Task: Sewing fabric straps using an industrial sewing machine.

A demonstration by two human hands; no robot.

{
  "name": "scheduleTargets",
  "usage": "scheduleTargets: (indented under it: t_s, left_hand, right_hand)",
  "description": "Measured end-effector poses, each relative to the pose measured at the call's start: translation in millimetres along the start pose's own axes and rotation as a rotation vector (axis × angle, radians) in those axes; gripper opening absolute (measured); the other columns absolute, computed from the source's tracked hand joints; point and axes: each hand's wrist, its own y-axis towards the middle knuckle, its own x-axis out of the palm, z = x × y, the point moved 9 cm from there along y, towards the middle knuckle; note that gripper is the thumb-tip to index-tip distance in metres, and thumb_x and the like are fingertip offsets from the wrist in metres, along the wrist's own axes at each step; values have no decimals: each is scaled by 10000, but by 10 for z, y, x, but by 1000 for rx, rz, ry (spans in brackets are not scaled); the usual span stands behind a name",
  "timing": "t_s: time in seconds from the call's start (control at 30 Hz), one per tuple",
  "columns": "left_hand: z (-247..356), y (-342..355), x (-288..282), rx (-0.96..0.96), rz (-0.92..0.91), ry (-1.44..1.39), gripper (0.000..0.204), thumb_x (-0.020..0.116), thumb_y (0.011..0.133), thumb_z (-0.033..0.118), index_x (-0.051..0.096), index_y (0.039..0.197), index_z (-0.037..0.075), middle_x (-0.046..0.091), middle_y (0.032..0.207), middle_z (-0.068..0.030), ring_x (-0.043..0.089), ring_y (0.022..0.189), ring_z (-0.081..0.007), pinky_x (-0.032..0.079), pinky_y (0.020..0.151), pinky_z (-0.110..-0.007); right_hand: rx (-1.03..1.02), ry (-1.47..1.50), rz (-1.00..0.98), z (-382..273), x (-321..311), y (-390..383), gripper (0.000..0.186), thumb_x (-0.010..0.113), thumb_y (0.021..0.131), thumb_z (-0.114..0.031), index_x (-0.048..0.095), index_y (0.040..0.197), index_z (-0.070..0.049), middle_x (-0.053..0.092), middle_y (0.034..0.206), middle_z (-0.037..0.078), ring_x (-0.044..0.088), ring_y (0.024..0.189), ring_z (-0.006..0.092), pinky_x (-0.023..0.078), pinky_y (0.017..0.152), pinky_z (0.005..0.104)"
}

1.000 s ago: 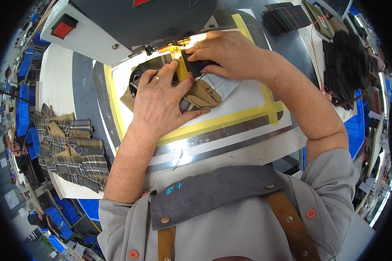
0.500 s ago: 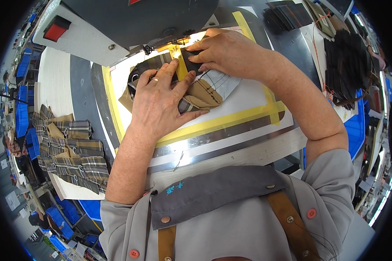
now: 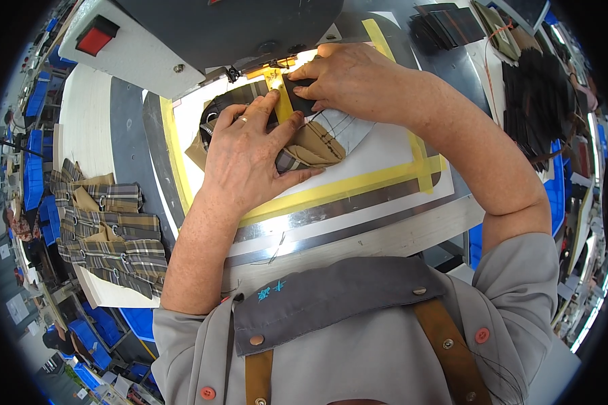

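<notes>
Head view: desk, pale. Machine head, dark, above the work. White sheet, edged in yellow tape. Left hand: palm down, fingers spread apart, laid flat across the fabric; thumb tip just beside its lower edge. Right hand: fingers bent, tips touching the dark piece; whether they pinch it, cannot tell. Fabric: plaid and tan, on the sheet, partly under the left hand. Dark piece: right of the yellow strip. Ring: on a left finger.
</notes>
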Motion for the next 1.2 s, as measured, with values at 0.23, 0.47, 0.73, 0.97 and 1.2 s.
scheduleTargets:
  t_s: [0.23,0.47,0.73,0.97,1.2]
  left_hand:
    - [9,16,60,-6,-33,29,717,792,738,633,715,1302,197,579,1401,-200,674,1098,-288,397,1105,-472]
    - [17,-3,54,12,-23,63,695,795,741,627,722,1291,208,584,1398,-202,679,1090,-287,403,1088,-468]
    - [13,41,20,-32,12,4,661,841,708,555,734,1255,200,604,1383,-187,693,1071,-283,416,1081,-472]
    - [-9,138,-7,-24,15,35,693,834,719,549,732,1261,129,645,1252,-186,670,1102,-246,400,1097,-456]
    - [-112,193,72,-35,4,134,698,833,723,550,722,1287,152,664,1236,-127,705,1027,-239,407,1122,-479]
  right_hand:
    - [-67,-7,160,35,-66,-79,204,733,864,-296,772,944,-112,734,1025,17,700,1014,269,564,863,408]
    - [-9,24,56,67,-11,-50,301,756,839,-282,767,1103,-138,725,1157,7,676,1064,239,556,915,377]
    - [-12,95,94,111,-17,-35,257,757,849,-280,787,1053,-127,746,1071,29,692,1054,281,559,877,423]
    - [65,69,-5,272,104,73,371,769,836,-266,768,1190,-152,714,1279,-1,662,1145,227,530,998,359]
    - [62,52,2,382,60,200,193,737,878,-327,776,987,-173,750,1010,27,694,1048,276,562,861,436]
